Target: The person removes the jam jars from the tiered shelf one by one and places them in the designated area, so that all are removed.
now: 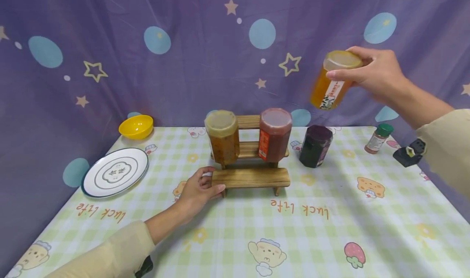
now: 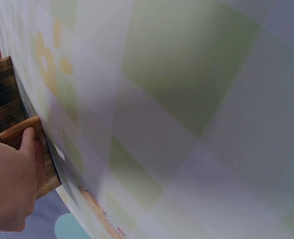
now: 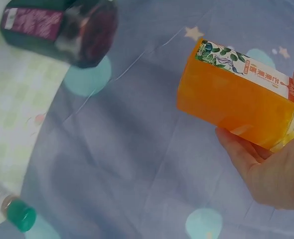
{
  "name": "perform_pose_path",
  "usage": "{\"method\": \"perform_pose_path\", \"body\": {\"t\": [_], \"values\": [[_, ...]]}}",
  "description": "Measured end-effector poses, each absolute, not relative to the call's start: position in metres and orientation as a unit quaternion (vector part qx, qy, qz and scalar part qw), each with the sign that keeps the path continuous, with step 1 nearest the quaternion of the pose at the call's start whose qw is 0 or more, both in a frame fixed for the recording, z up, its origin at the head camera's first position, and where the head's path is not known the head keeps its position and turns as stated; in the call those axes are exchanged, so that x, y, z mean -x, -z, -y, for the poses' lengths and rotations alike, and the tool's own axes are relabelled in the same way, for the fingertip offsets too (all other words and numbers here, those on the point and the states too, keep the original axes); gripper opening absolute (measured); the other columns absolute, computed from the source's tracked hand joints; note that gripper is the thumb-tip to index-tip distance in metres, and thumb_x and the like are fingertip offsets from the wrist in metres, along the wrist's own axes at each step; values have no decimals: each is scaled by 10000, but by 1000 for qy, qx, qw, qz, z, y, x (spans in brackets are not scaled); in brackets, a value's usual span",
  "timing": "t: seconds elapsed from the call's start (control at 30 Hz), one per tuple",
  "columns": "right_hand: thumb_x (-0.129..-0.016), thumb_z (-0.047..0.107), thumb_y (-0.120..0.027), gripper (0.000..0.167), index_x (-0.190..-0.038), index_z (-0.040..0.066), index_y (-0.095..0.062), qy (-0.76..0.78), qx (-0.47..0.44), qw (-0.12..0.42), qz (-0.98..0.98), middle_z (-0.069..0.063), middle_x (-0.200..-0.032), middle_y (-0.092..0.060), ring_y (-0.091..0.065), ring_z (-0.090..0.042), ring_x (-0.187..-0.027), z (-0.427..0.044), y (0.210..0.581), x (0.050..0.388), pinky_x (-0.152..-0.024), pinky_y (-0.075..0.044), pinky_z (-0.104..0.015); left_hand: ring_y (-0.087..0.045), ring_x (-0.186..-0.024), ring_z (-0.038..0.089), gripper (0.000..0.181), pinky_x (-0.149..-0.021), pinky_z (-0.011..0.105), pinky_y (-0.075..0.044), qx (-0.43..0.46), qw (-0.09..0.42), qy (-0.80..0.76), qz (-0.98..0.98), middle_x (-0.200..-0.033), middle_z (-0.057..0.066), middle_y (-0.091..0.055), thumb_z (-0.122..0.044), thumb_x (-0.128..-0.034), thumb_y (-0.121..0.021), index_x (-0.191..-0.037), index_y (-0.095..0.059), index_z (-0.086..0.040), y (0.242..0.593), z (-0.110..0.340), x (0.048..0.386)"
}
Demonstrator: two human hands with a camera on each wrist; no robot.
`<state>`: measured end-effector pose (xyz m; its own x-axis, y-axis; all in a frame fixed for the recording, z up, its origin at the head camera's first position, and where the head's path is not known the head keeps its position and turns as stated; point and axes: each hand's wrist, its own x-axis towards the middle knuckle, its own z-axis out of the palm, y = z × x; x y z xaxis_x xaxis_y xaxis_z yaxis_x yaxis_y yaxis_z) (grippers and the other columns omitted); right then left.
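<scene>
My right hand (image 1: pixel 382 72) grips a jar of orange jam (image 1: pixel 332 84) near its clear lid, holding it tilted in the air above the back right of the table. In the right wrist view the jam jar (image 3: pixel 236 89) shows a white label with leaves. My left hand (image 1: pixel 196 194) pinches the left end of the lowest step of a wooden tiered rack (image 1: pixel 251 177). On the rack's upper steps stand a jar of brownish jam (image 1: pixel 222 141) at left and a jar of red jam (image 1: pixel 274 139) at right. A dark purple jar (image 1: pixel 315 147) stands right of the rack.
A small green-capped spice bottle (image 1: pixel 379 139) stands at the far right of the checked tablecloth (image 1: pixel 312 241). To the left lie a white plate (image 1: pixel 89 180) and, behind it, a yellow bowl (image 1: pixel 136 127). A purple patterned curtain (image 1: pixel 205 65) hangs behind the table.
</scene>
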<state>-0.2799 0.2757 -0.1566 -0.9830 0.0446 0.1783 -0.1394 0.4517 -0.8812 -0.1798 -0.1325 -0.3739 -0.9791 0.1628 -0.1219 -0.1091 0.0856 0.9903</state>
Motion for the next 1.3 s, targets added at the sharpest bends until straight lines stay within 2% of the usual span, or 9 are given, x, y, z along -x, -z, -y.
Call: {"method": "perform_pose_path", "body": {"t": [0.3, 0.4, 0.5, 0.57, 0.77, 0.93, 1.0, 1.17, 1.3], "values": [[-744, 278, -843, 687, -1345, 171, -527, -540, -8, 79, 838, 90, -1040, -617, -581, -92, -915, -303, 173, 278, -737, -585, -192, -640, -988, 257, 593, -889, 373, -579, -18, 99, -676, -729, -1163, 194, -575, 2, -858, -703, -1363, -396, -55, 375, 134, 177], [-765, 383, -811, 701, -1383, 288, -494, -503, 23, 65, 862, 146, -1054, -599, -544, -120, -974, -312, 179, 274, -958, -508, -500, -641, -993, 259, 594, -890, 374, -578, -16, 100, -676, -730, -1165, 192, -577, -3, -859, -704, -1364, -395, -55, 375, 134, 177], [-770, 490, -772, 734, -1416, 398, -436, -467, 54, 53, 881, 195, -1071, -570, -483, -177, -1048, -322, 185, 269, -923, -353, -746, -641, -994, 258, 595, -888, 370, -579, -16, 102, -674, -731, -1164, 189, -579, -10, -859, -705, -1365, -396, -58, 375, 134, 177], [-767, 498, -771, 753, -1427, 405, -420, -462, 66, 58, 883, 216, -1054, -568, -485, -167, -1034, -327, 190, 268, -838, -426, -689, -639, -992, 263, 595, -890, 372, -578, -18, 102, -675, -731, -1159, 189, -577, -11, -859, -706, -1365, -397, -58, 375, 133, 177], [-754, 354, -825, 789, -1436, 238, -446, -497, 55, 95, 861, 256, -898, -608, -578, 4, -811, -342, 203, 268, -601, -518, -175, -634, -1001, 279, 601, -906, 388, -571, -23, 104, -677, -729, -1159, 184, -571, -13, -856, -711, -1364, -395, -66, 375, 132, 179], [-741, 437, -817, 855, -1469, 266, -402, -451, 76, 97, 884, 325, -755, -598, -501, -43, -498, -351, 216, 263, -320, -348, -286, -632, -1011, 285, 612, -915, 396, -565, -24, 108, -678, -727, -1165, 186, -569, -15, -856, -712, -1372, -386, -62, 375, 133, 180], [-743, 453, -809, 894, -1492, 251, -364, -439, 77, 95, 890, 339, -777, -579, -504, -34, -526, -355, 224, 261, -328, -360, -282, -633, -1005, 281, 613, -916, 396, -565, -23, 108, -678, -727, -1167, 186, -568, -13, -856, -712, -1372, -385, -63, 375, 133, 180], [-778, 430, -789, 871, -1487, 146, -371, -420, 46, 87, 902, 301, -880, -561, -516, 38, -890, -361, 246, 258, -655, -475, -115, -633, -1003, 289, 613, -915, 395, -565, -21, 107, -676, -729, -1171, 188, -569, -9, -855, -711, -1371, -384, -64, 373, 133, 180], [-793, 445, -773, 880, -1490, 108, -354, -401, 30, 74, 913, 283, -917, -547, -503, 10, -870, -360, 265, 254, -588, -483, -161, -633, -1017, 298, 615, -917, 393, -564, -20, 108, -674, -730, -1180, 192, -571, -15, -855, -712, -1373, -383, -62, 374, 133, 179]]}}
